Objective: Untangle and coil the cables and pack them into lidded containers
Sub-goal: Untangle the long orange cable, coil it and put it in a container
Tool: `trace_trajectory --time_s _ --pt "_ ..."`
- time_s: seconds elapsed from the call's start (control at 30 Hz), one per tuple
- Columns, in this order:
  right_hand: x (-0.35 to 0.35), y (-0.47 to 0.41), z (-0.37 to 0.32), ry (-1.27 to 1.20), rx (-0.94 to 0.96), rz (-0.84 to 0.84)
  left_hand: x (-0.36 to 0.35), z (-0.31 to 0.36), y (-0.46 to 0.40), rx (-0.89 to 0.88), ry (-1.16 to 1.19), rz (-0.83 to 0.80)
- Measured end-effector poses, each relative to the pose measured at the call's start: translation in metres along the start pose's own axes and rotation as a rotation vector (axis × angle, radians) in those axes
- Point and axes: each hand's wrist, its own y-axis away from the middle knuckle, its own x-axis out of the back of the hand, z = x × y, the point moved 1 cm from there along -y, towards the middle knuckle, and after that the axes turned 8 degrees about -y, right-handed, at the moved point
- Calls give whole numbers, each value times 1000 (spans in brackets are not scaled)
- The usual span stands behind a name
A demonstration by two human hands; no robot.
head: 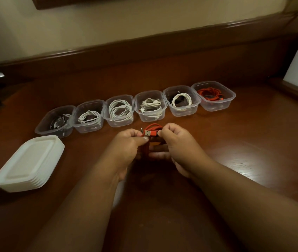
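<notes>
- Red cable (152, 129), bundled in loops, sits between both hands just in front of the row of tubs (151, 105).
- Left hand (126, 150) has its fingers curled round the bundle, thumb tip beside the USB plug (147, 133).
- Right hand (177, 144) pinches the plug's red end with curled fingers.
- Six open clear tubs in the row each hold a coiled cable; the rightmost tub's cable (211, 94) is red too.
- White lids (29, 164) are stacked in front of the row's left end.
- Everything rests on a brown table (253, 142).
</notes>
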Motion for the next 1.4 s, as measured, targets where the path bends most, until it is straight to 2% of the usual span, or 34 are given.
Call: trace_trajectory --time_s 0.27,0.43,0.6,0.7,0.8,0.97,1.03,1.13,1.2,1.3,1.4 --pt "1 -1 -1 14 -7 0 1 5 4 47 160 -23" --pt "2 -4 1 37 61 19 -3 7 6 -35 179 14" --pt "4 -5 1 138 151 21 -5 -5 -1 -247 -212 162" --pt "4 -2 -2 118 145 21 -1 -4 0 -419 -356 292" --pt "3 -1 2 115 160 20 3 0 3 -510 -354 311" --pt "-2 5 4 327 268 48 1 1 7 -560 -363 344" --pt "0 6 1 302 268 51 -1 1 7 -515 -284 308" --pt "5 3 -1 259 201 15 -2 3 5 -307 66 162" --pt "7 2 -2 200 154 -18 -1 4 6 -235 202 93" --pt "9 1 -4 161 96 -66 2 3 7 -240 269 30" --pt "13 0 -7 165 21 -104 7 2 5 -250 225 -15"
